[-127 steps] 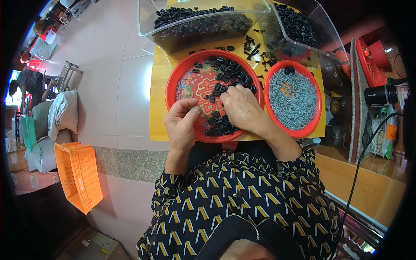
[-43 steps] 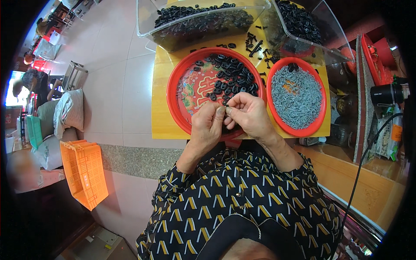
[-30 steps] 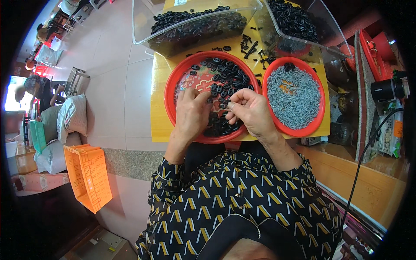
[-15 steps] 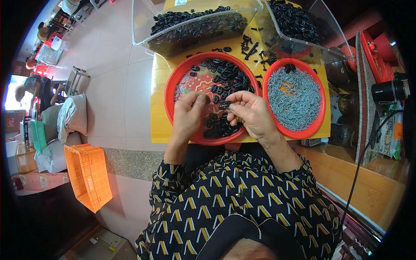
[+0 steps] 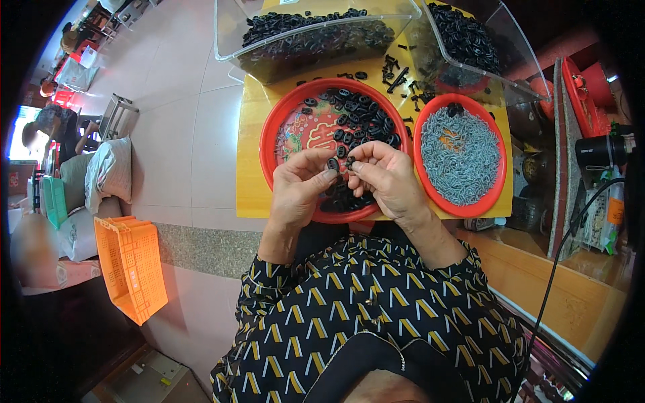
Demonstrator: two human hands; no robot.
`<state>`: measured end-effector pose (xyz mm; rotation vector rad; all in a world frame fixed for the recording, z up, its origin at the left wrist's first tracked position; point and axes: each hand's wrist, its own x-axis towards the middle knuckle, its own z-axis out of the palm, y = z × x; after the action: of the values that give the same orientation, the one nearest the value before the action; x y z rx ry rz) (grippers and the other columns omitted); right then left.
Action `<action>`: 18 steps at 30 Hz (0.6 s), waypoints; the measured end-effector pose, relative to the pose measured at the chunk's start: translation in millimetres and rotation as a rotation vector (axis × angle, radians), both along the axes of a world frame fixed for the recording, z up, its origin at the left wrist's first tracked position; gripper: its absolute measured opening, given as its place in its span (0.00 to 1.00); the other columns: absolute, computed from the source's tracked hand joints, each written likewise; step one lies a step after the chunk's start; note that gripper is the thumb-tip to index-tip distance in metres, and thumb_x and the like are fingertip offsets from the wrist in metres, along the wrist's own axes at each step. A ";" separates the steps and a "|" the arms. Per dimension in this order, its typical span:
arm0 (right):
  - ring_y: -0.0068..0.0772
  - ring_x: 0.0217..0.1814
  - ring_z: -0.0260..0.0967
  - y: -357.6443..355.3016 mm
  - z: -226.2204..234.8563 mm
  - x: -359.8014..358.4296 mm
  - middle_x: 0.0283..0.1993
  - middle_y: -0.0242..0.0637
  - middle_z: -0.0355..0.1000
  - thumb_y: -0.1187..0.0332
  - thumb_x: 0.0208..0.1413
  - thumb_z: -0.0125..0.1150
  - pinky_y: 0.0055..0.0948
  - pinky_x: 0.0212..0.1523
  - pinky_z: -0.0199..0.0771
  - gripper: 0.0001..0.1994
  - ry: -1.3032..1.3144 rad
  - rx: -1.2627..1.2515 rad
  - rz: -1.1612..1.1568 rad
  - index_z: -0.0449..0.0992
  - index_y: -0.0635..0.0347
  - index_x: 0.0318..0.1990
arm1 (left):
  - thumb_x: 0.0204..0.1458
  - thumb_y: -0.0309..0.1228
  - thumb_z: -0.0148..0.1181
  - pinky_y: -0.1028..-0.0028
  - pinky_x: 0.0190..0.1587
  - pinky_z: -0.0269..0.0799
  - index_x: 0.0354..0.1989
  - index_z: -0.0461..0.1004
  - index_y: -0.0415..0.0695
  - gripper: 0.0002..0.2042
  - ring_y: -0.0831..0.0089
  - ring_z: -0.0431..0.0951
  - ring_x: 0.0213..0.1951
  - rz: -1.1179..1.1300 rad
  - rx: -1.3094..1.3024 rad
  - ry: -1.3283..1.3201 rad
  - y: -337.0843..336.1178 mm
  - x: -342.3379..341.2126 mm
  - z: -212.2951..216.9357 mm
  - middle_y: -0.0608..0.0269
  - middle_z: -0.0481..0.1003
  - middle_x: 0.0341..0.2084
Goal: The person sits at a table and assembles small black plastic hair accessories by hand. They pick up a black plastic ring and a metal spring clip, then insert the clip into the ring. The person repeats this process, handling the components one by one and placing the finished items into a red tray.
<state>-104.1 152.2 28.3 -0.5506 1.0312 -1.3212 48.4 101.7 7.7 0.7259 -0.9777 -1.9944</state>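
Between its thumb and forefinger, my left hand (image 5: 299,188) pinches an oval black plastic piece (image 5: 332,164) with holes in it. Close by, the fingertips of my right hand (image 5: 388,180) close on a small black part (image 5: 350,162), partly covered by the fingers. Both hands are over the near half of a round red tray (image 5: 269,121), where many more oval black pieces (image 5: 363,111) lie heaped on the right side. To the right, a smaller red tray (image 5: 420,144) is filled with small grey metal screws (image 5: 463,164).
Two clear plastic bins (image 5: 216,40) full of black parts stand at the far side of the yellow table (image 5: 250,195). Loose black pieces (image 5: 396,77) lie between bins and trays. An orange basket (image 5: 131,269) stands at the left. A black cable (image 5: 561,245) runs down at right.
My left hand has turned from a closed pose and now shows the oval black piece at its fingertips, next to my right hand. The right hand has barely moved.
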 end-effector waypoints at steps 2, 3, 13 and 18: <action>0.20 0.23 0.66 0.3 -0.1 0.6 0.28 0.35 0.67 0.77 0.48 0.51 0.16 0.20 0.67 0.08 0.018 0.003 -0.005 0.66 0.69 0.36 | 0.42 0.16 0.56 0.82 0.34 0.68 0.39 0.69 0.36 0.13 0.79 0.71 0.30 -0.011 0.004 0.027 -0.4 1.7 -1.9 0.64 0.72 0.28; 0.20 0.23 0.66 0.2 -0.1 1.2 0.28 0.35 0.67 0.77 0.48 0.51 0.16 0.20 0.67 0.08 0.025 0.005 -0.006 0.66 0.69 0.36 | 0.42 0.16 0.56 0.82 0.33 0.68 0.39 0.69 0.36 0.13 0.80 0.71 0.30 -0.015 0.006 0.039 -0.5 2.6 -1.8 0.64 0.72 0.28; 0.18 0.22 0.66 1.3 5.0 5.9 0.27 0.34 0.66 0.77 0.48 0.51 0.15 0.19 0.68 0.06 0.362 -0.028 -0.013 0.66 0.69 0.35 | 0.42 0.17 0.57 0.83 0.32 0.66 0.39 0.70 0.36 0.13 0.81 0.70 0.29 0.012 0.006 -0.005 5.6 2.2 2.8 0.66 0.71 0.27; 0.17 0.22 0.66 2.9 4.7 4.2 0.27 0.34 0.66 0.77 0.48 0.51 0.15 0.19 0.68 0.06 0.385 -0.028 -0.020 0.66 0.69 0.34 | 0.43 0.17 0.57 0.84 0.31 0.66 0.39 0.70 0.36 0.13 0.81 0.70 0.29 -0.003 -0.031 0.018 5.4 0.7 -1.5 0.66 0.71 0.28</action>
<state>-99.9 155.2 33.0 -0.8400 1.3353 -1.2758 49.0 107.2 6.2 0.6897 -0.9971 -1.9806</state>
